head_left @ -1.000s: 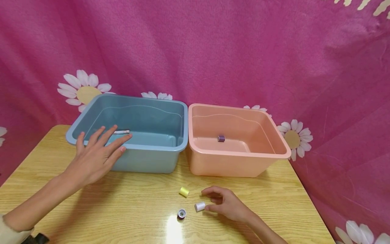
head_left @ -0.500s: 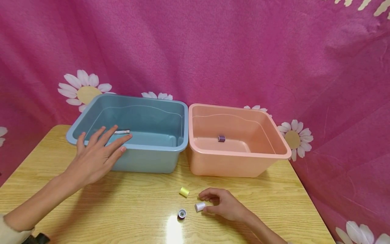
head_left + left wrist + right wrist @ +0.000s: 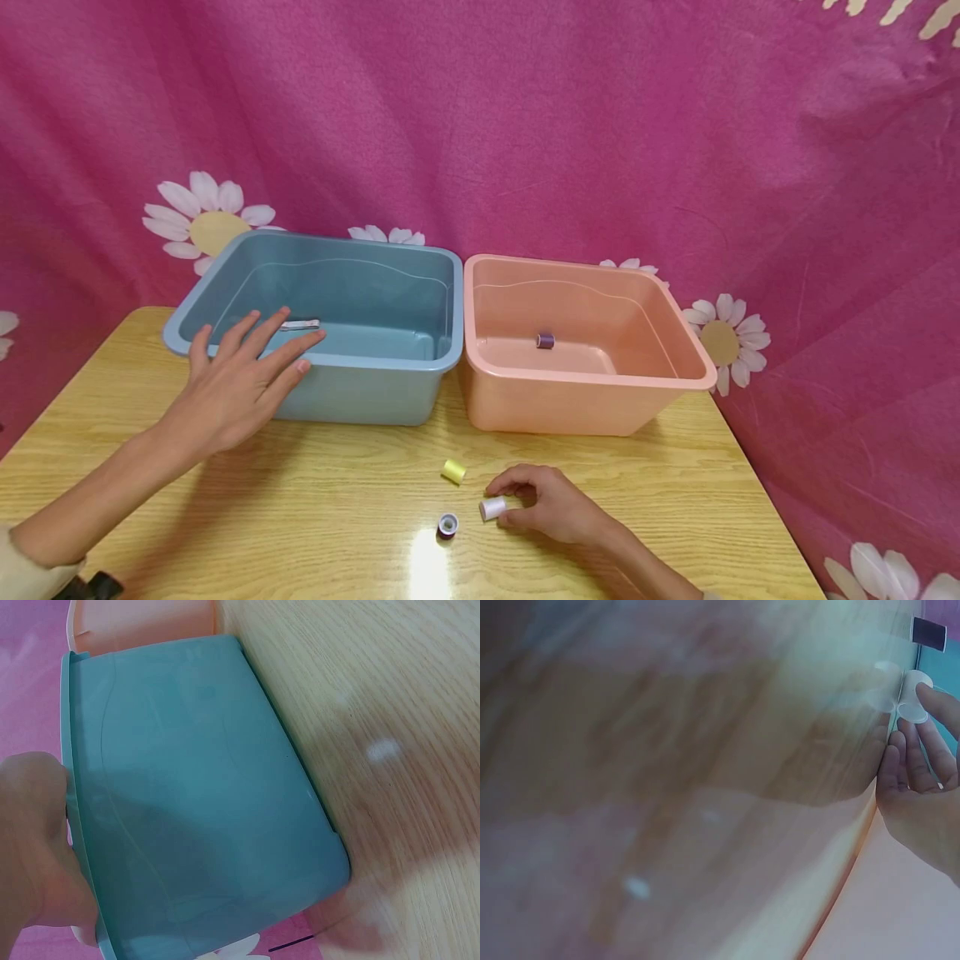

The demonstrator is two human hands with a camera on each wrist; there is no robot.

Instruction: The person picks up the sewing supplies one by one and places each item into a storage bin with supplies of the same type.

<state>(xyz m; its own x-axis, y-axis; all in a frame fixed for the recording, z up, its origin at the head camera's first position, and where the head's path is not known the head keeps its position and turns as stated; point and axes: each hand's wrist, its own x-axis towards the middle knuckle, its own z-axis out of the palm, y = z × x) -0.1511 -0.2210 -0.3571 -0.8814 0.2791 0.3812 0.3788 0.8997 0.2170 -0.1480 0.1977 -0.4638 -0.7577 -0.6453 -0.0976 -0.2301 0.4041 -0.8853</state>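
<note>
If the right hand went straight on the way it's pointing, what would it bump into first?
Probably the white spool, right by the thumb and fingers of the right hand. I can't tell for sure whether they already touch.

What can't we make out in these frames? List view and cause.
- Head: left end of the thin pale strip, hidden behind the left hand; what it is, too small to tell.
- Left wrist: inside of the blue bin, hidden by its own wall.
- Right wrist: part of the right hand, cut off by the right edge.
- Head: firmness of hold on the white spool, too small.
</note>
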